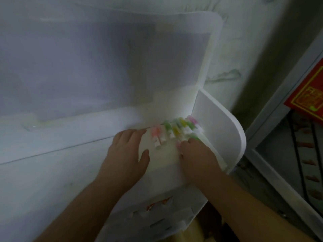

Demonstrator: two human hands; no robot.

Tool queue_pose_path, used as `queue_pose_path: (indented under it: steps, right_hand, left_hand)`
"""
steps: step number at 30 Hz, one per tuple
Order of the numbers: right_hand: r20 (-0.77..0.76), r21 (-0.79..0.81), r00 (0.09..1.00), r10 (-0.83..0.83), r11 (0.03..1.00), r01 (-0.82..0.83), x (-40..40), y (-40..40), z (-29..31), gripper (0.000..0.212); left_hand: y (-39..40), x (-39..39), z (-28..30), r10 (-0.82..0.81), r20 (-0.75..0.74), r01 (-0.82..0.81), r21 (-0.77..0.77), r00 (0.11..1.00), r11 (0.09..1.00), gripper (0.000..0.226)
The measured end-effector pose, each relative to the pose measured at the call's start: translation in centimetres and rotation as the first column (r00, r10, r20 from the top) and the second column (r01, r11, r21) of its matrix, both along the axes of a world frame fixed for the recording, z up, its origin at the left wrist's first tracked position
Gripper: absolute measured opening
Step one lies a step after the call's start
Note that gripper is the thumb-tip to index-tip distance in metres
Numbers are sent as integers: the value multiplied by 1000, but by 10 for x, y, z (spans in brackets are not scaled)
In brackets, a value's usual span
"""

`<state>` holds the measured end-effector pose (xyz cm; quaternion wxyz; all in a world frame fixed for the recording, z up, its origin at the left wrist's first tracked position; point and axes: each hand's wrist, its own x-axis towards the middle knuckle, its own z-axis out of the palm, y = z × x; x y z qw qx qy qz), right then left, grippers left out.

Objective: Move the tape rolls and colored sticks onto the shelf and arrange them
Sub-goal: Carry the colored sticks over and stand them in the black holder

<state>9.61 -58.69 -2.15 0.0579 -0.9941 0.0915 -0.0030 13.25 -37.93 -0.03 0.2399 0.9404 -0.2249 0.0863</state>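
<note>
Sticks (174, 131) crowd the shelf (218, 123) corner, so the flat, unclenched left hand (125, 154) or right hand (197, 154), fingers curled on them, might scatter them.

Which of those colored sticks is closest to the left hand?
The pink stick, leftmost in the row, beside the left hand; the green and yellow ones lie further right.

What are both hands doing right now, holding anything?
Left hand: open, fingers straight, resting flat on the shelf beside the colored sticks.
Right hand: at the sticks' near ends; fingers blurred, grip cannot be told.
</note>
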Motion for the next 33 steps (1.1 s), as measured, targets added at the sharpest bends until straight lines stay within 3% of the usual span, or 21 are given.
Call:
queue_pose_path:
  steps: [8, 16, 19, 24, 33]
  right_hand:
    - [-7, 7, 993, 119, 993, -119, 14, -6, 0, 35]
    - [24, 25, 985, 170, 985, -171, 24, -3, 9, 23]
    - [63, 122, 988, 142, 981, -149, 26, -8, 17, 17]
    - [245, 365, 969, -46, 930, -48, 8, -23, 31, 18]
    - [275, 593, 951, -142, 804, -51, -25, -41, 42, 14]
  left_hand:
    - [-10, 0, 8, 59, 21, -58, -57, 998, 997, 63]
    - [-25, 9, 11, 85, -28, -87, -89, 996, 992, 59]
    - [-35, 10, 12, 77, -54, -80, -71, 996, 994, 55]
    - [-48, 28, 11, 63, -155, -69, -30, 986, 997, 45]
    - [-75, 79, -9, 128, -274, -111, 75, 953, 991, 42]
